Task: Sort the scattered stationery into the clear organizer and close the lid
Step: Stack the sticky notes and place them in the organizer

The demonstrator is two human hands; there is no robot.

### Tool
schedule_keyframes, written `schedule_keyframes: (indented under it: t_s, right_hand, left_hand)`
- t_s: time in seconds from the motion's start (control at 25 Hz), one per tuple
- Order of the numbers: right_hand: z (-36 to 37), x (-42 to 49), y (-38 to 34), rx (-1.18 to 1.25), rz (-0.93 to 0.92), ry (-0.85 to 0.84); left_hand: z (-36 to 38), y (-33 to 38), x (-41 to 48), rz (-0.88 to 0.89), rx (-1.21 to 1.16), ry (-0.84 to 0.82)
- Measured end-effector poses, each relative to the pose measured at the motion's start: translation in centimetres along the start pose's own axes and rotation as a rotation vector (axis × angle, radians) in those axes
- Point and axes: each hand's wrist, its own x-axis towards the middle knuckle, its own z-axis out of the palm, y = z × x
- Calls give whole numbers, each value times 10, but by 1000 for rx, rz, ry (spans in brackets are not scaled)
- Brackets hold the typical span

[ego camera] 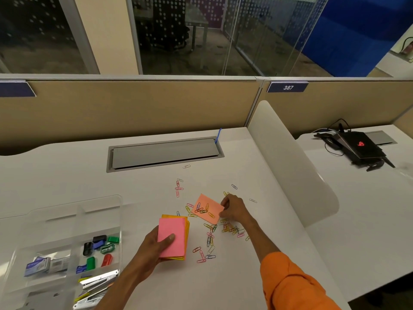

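My left hand (154,245) grips a stack of sticky notes (173,237), pink on top with orange and yellow beneath, held just above the desk. My right hand (232,208) pinches the right edge of a salmon sticky note (211,205) that carries several paper clips on its face. Coloured paper clips (230,228) lie scattered around both hands. The clear organizer (67,222) stands open at the lower left, its lid tilted back. Its compartments hold coloured sharpeners (100,245), staple boxes (45,265) and staplers (99,281).
A grey cable hatch (164,153) is set into the white desk behind the clips. A white curved divider (290,159) borders the desk on the right. Beyond it, a black laptop (359,146) with cables sits on the neighbouring desk.
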Motion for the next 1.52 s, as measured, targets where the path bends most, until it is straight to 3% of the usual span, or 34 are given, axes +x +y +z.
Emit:
schedule_keyframes:
  t_s: [0.28, 0.6, 0.76, 0.92, 1.04, 1.32, 1.52]
  right_hand:
    - [-10, -17, 9, 286, -123, 166]
    - [-22, -43, -13, 365, -278, 250]
    - [-19, -65, -61, 315, -430, 104]
    - [20, -83, -111, 77, -518, -94]
    - [57, -93, -139, -81, -571, -146]
    - [102, -103, -164, -93, -566, -83]
    - [112, -104, -179, -80, -484, -355]
  left_hand:
    - [-8, 1, -6, 11, 4, 29]
    - [-1, 10, -18, 23, -8, 35]
    - [3, 19, -29, 16, 16, 78]
    - [5, 31, -46, -64, -83, 117]
    - [-4, 39, -62, -104, -117, 79]
    - [-43, 40, -93, 48, 59, 67]
    - [-83, 58, -115, 106, 262, 17]
